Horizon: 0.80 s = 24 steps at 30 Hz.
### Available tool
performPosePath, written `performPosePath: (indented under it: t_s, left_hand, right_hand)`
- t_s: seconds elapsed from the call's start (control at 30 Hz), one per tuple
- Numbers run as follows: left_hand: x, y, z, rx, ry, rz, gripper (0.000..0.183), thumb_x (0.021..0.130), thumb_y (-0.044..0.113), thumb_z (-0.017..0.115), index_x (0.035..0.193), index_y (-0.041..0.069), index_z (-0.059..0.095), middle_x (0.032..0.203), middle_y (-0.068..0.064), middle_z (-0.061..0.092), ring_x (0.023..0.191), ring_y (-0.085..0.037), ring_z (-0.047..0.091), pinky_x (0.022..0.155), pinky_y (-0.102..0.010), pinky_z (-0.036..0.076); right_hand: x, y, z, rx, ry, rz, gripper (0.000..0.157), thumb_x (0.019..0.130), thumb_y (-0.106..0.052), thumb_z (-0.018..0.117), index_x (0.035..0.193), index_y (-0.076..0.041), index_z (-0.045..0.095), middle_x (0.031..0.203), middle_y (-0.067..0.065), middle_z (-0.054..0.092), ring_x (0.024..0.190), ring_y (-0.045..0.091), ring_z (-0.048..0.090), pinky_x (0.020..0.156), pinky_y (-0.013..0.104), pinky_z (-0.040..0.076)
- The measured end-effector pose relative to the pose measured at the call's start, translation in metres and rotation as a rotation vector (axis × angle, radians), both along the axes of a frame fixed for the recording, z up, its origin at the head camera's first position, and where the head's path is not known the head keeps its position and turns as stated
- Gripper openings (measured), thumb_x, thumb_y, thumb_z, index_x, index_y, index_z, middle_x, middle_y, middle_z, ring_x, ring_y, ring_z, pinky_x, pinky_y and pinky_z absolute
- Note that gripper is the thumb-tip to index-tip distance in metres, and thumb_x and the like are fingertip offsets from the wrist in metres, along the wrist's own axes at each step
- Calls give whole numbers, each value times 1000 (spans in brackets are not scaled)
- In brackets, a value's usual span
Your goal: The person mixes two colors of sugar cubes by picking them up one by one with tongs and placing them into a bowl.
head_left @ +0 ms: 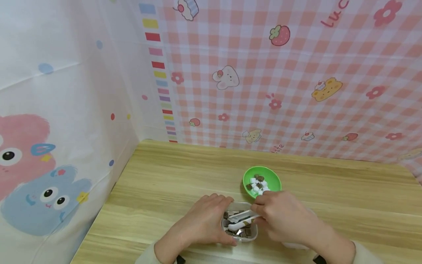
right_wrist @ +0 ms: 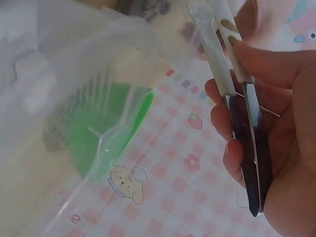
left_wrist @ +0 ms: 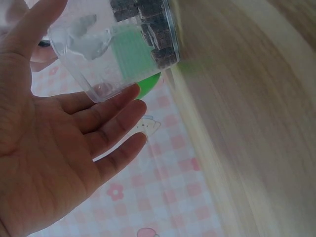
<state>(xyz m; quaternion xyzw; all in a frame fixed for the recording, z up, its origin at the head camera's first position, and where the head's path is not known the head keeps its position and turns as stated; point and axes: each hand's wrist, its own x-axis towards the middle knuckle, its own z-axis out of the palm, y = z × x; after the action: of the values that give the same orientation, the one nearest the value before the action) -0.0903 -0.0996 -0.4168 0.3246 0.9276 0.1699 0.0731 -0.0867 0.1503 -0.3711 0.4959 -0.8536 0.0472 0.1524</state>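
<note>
My left hand point(head_left: 206, 220) holds a clear plastic container point(head_left: 242, 240) of dark brown cubes point(left_wrist: 150, 29), its thumb on one side and fingertips along the other. My right hand point(head_left: 283, 216) grips small tongs point(right_wrist: 252, 128) with metal arms and white ends. Those white ends reach down into the container among the brown cubes; whether they pinch one, I cannot tell. Just beyond the hands, a green bowl point(head_left: 273, 179) contains white cubes point(head_left: 255, 189) mixed with several brown ones.
A second clear container point(right_wrist: 103, 148) stands under my right forearm, mostly hidden in the head view. The wooden table point(head_left: 165, 176) meets a pink checked cloth point(head_left: 211, 102) at the back and a white printed cloth point(head_left: 82, 91) at the left.
</note>
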Motion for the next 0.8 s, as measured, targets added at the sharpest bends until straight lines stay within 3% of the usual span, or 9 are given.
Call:
performPosePath:
  t_s: [0.27, 0.47, 0.8]
  left_hand:
    - [0, 1, 3, 11, 8, -10, 98, 63, 64, 93, 138, 9, 61, 119, 2, 69, 104, -11, 57, 89, -29, 48]
    - [0, 1, 4, 4, -6, -6, 98, 64, 64, 93, 139, 9, 61, 120, 2, 68, 105, -11, 57, 91, -30, 48]
    - [1, 1, 4, -9, -11, -3, 99, 64, 64, 93, 140, 9, 60, 122, 2, 68, 107, -12, 57, 92, -31, 49]
  right_hand:
    - [-3, -3, 1, 98, -23, 33, 21, 69, -24, 88, 78, -19, 69, 72, -11, 54, 63, 8, 54, 49, 25, 42]
    - [-3, -6, -1, 118, -11, 47, 21, 68, -22, 88, 77, -18, 69, 73, -10, 56, 65, 9, 57, 55, 27, 48]
    - [2, -13, -5, 94, 122, 111, 14, 68, -11, 80, 76, -15, 70, 72, -8, 57, 64, 10, 54, 56, 25, 48]
